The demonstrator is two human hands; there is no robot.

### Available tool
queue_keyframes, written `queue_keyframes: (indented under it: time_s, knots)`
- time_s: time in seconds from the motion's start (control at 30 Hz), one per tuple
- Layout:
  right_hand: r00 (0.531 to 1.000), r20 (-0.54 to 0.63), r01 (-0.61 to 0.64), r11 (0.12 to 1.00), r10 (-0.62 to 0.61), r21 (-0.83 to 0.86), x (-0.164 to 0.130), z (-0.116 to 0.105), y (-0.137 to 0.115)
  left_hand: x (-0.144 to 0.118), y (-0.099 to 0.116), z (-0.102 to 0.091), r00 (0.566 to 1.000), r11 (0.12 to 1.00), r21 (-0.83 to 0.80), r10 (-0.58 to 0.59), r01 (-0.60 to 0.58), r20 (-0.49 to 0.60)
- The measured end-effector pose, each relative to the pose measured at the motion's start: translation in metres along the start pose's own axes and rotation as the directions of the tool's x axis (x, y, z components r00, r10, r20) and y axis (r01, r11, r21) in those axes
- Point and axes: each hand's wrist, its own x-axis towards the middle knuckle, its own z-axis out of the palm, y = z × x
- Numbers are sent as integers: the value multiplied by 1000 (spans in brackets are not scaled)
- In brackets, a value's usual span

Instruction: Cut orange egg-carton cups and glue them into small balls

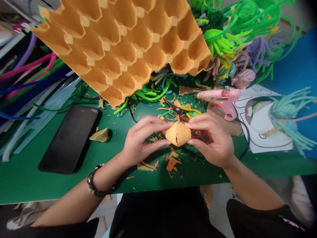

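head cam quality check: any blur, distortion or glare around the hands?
Head view: centre sharp, the left hand, right hand and orange cardboard piece between them crisp; edges bow and smear, blurring the pipe cleaners at right; soft even light, faint shadows on the green table; mild sheen on the phone.

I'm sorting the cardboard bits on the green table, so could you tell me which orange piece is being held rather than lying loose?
The rounded cup-shaped piece, pinched between the left hand and right hand; the scraps lie flat below.
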Motion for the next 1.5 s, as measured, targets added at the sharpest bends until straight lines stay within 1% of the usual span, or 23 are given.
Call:
queue_keyframes:
  time_s: [0.17, 0.3, 0.4, 0.5, 0.6, 0.67, 0.7, 0.77, 0.83, 0.9, 1.0, 1.07, 1.13, 1.23, 1.3, 1.37, 1.43, 1.5]
  knots:
    - [1000, 8, -22, 1000, 22, -3, 1, 1, 0, -2, -1, 1, 1000, 1000, -14, 3, -3, 4]
    - [998, 23, -56, 998, 57, -18, 1, 2, -1, -3, -1, 2, 998, 996, -70, -54, 56, 24]
    - [997, -6, -81, 996, 81, -20, 1, 4, -1, -2, 0, 2, 983, 968, -179, -168, 178, 72]
    - [994, -71, -88, 994, 83, -65, 0, 8, -1, -2, 0, 3, 940, 886, -319, -296, 336, 167]
    - [993, -121, -24, 978, -1, -206, 0, 12, -2, -5, -1, 5, 894, 755, -479, -358, 448, 271]
    - [990, -114, 46, 948, -86, -315, 0, 14, -2, -8, -2, 7, 885, 682, -563, -359, 466, 298]
    - [987, -85, 97, 924, -138, -371, 0, 14, -3, -9, -1, 9, 887, 666, -585, -355, 462, 296]
    - [966, 2, 229, 848, -260, -477, -1, 15, -4, -12, 0, 13, 889, 669, -586, -359, 457, 284]
    - [929, 90, 347, 756, -359, -555, -2, 16, -5, -13, 3, 17, 882, 685, -555, -387, 471, 270]
    - [902, 159, 411, 688, -401, -598, -2, 16, -6, -13, 5, 19, 874, 693, -535, -415, 484, 254]
    - [890, 227, 448, 663, -396, -600, -1, 17, -7, -11, 6, 20, 867, 687, -535, -443, 493, 230]
    - [896, 209, 436, 695, -391, -572, 0, 16, -6, -10, 5, 20, 855, 669, -542, -466, 509, 228]
    - [915, 147, 394, 753, -376, -527, 1, 14, -4, -10, 4, 19, 837, 631, -565, -490, 532, 241]
    - [945, 3, 287, 828, -326, -482, 3, 7, -2, -8, 3, 15, 805, 548, -618, -531, 564, 264]
    - [947, -107, 220, 853, -303, -473, 5, 3, 1, -8, 2, 13, 779, 498, -641, -566, 584, 271]
    - [941, -185, 167, 862, -284, -478, 7, 0, 3, -8, 1, 12, 750, 460, -650, -604, 605, 272]
    - [948, -208, 105, 854, -241, -509, 8, -4, 5, -8, 0, 12, 729, 432, -660, -630, 614, 265]
    - [979, -154, 20, 817, -133, -577, 9, -7, 8, -8, -1, 12, 725, 415, -680, -641, 604, 253]
